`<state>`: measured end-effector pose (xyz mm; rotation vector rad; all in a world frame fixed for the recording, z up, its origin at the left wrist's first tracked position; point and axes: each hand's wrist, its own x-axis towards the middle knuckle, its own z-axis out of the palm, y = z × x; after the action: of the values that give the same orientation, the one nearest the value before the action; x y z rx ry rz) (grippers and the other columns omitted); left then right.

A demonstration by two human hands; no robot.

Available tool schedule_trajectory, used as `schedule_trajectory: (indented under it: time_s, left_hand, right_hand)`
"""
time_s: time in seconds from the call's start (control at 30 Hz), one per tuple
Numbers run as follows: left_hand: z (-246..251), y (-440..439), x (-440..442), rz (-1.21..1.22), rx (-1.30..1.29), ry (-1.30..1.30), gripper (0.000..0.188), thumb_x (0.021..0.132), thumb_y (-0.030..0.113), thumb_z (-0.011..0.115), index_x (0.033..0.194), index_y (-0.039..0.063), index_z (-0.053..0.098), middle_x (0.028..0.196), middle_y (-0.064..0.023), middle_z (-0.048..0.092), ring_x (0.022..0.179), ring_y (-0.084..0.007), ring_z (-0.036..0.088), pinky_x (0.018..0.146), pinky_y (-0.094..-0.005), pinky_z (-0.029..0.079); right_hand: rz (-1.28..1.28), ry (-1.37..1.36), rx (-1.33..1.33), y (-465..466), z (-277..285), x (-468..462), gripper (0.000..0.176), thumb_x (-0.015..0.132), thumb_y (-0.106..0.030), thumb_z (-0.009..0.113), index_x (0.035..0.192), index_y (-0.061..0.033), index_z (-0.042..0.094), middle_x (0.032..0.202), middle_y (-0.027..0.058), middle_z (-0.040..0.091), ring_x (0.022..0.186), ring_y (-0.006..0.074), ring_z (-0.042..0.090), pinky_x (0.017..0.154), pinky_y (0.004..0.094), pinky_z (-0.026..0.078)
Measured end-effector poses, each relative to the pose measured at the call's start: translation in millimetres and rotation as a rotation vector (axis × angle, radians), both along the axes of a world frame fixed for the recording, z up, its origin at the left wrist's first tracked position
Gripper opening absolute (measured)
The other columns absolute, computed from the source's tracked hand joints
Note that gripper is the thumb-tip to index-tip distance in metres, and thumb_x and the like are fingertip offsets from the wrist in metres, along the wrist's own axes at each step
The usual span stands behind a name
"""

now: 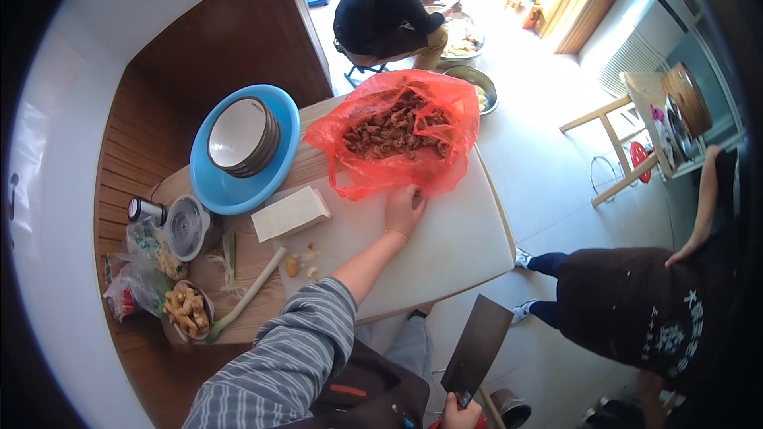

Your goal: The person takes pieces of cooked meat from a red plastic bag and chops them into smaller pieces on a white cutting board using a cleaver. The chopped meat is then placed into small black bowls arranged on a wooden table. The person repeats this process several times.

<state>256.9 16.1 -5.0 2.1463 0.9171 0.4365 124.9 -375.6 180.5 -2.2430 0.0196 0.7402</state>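
My left hand (405, 208) rests at the near edge of a red plastic bag (381, 176) filled with dark brown meat pieces (396, 128); its fingertips are partly hidden, so its hold is unclear. Below the table's near edge, my right hand (460, 414) grips the handle of a cleaver (478, 342), blade pointing up and away. Under the bag lies a white cutting board (453, 238). A white rectangular box (290, 214), a peeled ginger piece (292, 267), some garlic (312, 272) and a leek (253, 292) lie left of my arm.
A blue basin (286, 149) holds stacked bowls (238, 134). Ginger (188, 308) fills a bowl at the table's left, near plastic bags and a lidded container (188, 228). One person (381, 12) sits beyond the table by metal basins; another in an apron (620, 304) stands at right.
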Motion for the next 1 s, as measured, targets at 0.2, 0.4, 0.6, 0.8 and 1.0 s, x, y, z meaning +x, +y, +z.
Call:
schedule_trajectory:
  time_s: [0.2,0.4,0.6,0.8,1.0]
  left_hand:
    - [-5.5,-10.0,-16.0,0.010,0.340,-0.187,0.026,0.080,0.011,0.060,0.105,0.005,0.061,0.091,-0.0159,0.063,0.089,-0.0331,0.059,0.079,-0.0405,0.047]
    - [40.0,33.7,2.4,0.099,0.129,-0.228,0.029,0.081,0.005,0.052,0.109,0.003,0.060,0.095,-0.0181,0.063,0.087,-0.0362,0.059,0.076,-0.0403,0.049]
    - [60.2,15.6,-23.7,-0.309,0.131,-0.069,0.026,0.078,0.004,0.058,0.103,0.004,0.062,0.088,-0.0143,0.062,0.083,-0.0306,0.060,0.071,-0.0377,0.050]
    - [100.6,39.8,28.0,0.125,0.268,-0.400,0.021,0.072,0.011,0.069,0.092,0.007,0.064,0.080,-0.0098,0.062,0.078,-0.0305,0.060,0.069,-0.0403,0.050]
    - [53.9,99.5,55.3,-0.409,-0.036,0.370,0.033,0.064,0.013,0.071,0.096,0.011,0.064,0.091,-0.0110,0.062,0.092,-0.0311,0.058,0.079,-0.0408,0.048]
  right_hand:
    - [0.080,0.045,0.113,15.4,-32.6,88.0,0.020,0.082,-0.012,0.063,0.071,0.0054,0.061,0.053,0.0070,0.057,0.049,0.0146,0.053,0.048,0.0344,0.041]
    - [0.291,0.126,0.089,23.6,-65.9,170.7,0.025,0.086,-0.008,0.059,0.063,0.0001,0.055,0.048,0.0026,0.051,0.040,0.0112,0.051,0.038,0.0277,0.038]
    - [0.319,0.197,0.073,53.1,-65.0,207.5,0.023,0.086,-0.009,0.058,0.065,0.0018,0.055,0.048,0.0044,0.051,0.040,0.0128,0.052,0.039,0.0290,0.039]
    - [0.254,0.252,0.044,79.2,-48.0,216.9,0.024,0.086,-0.007,0.057,0.065,0.0026,0.055,0.048,0.0046,0.051,0.039,0.0133,0.051,0.038,0.0281,0.039]
    - [0.260,0.253,-0.013,87.2,-45.5,212.2,0.023,0.086,-0.012,0.059,0.068,0.0025,0.056,0.052,0.0041,0.053,0.045,0.0121,0.053,0.042,0.0292,0.041]
